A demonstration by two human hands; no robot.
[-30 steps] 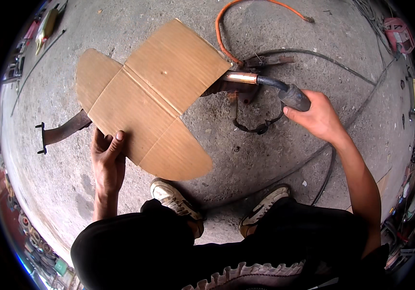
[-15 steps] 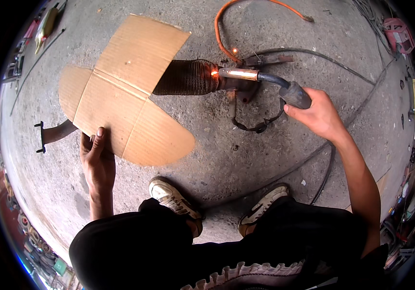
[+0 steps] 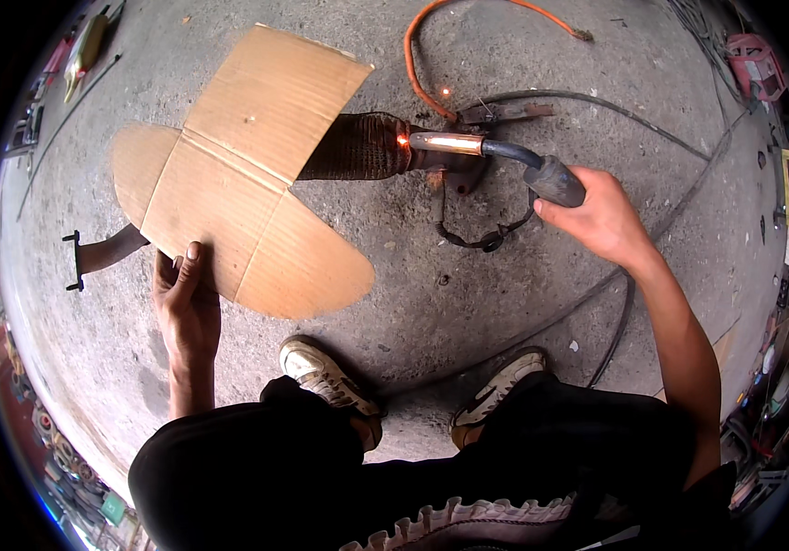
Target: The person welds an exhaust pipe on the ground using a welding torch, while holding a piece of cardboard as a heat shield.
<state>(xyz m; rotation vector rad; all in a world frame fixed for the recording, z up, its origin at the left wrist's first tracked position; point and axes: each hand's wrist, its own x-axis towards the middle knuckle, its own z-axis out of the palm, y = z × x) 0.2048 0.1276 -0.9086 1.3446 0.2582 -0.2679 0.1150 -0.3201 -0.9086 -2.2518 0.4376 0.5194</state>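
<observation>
My left hand (image 3: 185,296) grips the near edge of a flat brown cardboard sheet (image 3: 240,174) held above the concrete floor. My right hand (image 3: 598,219) holds a welding torch (image 3: 504,156) whose metal nozzle points left. A small orange glow sits at its tip against a dark braided metal pipe (image 3: 358,147) lying on the floor. The cardboard covers the pipe's left part. A curved metal pipe end with a bracket (image 3: 91,255) sticks out below the cardboard's left edge.
An orange hose (image 3: 417,55) and black cables (image 3: 596,106) run over the floor behind the torch. A black clamp loop (image 3: 486,234) lies under the nozzle. My two shoes (image 3: 325,376) stand near. Tools and clutter line the left and right rims.
The cardboard moved left and away from the torch, uncovering the braided pipe. A glow and sparks appeared at the nozzle tip. My right hand stayed nearly still.
</observation>
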